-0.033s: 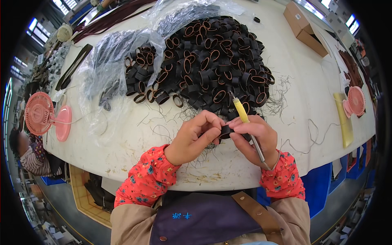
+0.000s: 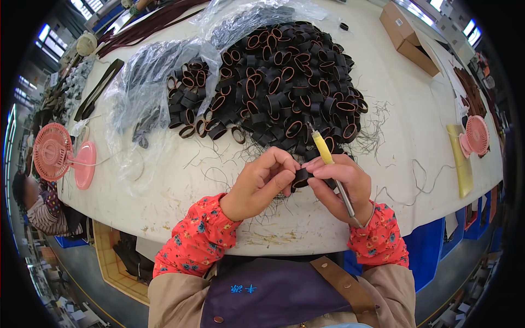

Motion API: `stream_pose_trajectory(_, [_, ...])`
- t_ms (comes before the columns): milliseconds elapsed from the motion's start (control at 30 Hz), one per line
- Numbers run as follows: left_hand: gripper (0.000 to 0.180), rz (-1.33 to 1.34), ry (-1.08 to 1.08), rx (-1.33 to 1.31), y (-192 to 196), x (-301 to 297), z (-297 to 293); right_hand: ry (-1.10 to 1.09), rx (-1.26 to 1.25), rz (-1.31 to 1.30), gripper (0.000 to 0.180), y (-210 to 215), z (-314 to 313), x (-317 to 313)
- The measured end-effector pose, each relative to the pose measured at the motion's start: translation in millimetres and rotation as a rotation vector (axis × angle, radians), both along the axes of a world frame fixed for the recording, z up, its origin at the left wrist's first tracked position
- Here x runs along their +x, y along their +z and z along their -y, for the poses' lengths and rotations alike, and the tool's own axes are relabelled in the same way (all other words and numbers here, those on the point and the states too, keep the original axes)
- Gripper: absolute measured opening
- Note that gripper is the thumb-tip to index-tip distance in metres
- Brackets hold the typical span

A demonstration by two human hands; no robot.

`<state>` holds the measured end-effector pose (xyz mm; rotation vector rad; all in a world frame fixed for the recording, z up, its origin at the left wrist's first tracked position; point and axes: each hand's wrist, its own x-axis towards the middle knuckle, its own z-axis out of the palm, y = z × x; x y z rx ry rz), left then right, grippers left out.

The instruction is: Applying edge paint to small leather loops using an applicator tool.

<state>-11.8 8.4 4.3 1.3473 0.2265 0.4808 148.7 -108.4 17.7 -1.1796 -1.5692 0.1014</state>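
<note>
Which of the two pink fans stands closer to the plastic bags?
The pink fan at the table's left edge; it stands just beside the clear plastic bags, while the other pink fan is far right.

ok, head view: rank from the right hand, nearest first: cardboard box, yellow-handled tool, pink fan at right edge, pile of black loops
1. yellow-handled tool, held in the right hand
2. pile of black loops, just beyond the hands, centre
3. pink fan at right edge, far right of the table
4. cardboard box, far right corner
</note>
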Motion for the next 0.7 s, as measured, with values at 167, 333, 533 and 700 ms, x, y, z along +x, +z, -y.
stream_pose_trajectory(167, [0.007, -0.058, -0.051, -0.063, 2.0, 0.0, 0.2, 0.020, -0.046, -0.087, 0.034, -2.4, 1.2, -2.9])
stream_pose_trajectory(333, [0.006, -0.072, 0.001, 0.020, 2.0, -1.3, 0.5, 0.052, -0.159, -0.120, 0.023, -4.2, 5.8, 2.7])
stream_pose_trajectory(533, [0.007, -0.032, 0.074, 0.129, -1.9, 0.2, -0.3, 0.186, -0.201, -0.625, 0.045, 13.5, 6.8, 0.0])
stream_pose_trajectory(700, [0.007, -0.037, 0.075, 0.198, -4.6, -0.6, -0.4, 0.328, -0.268, -0.827, 0.032, 7.6, 14.0, 12.8])
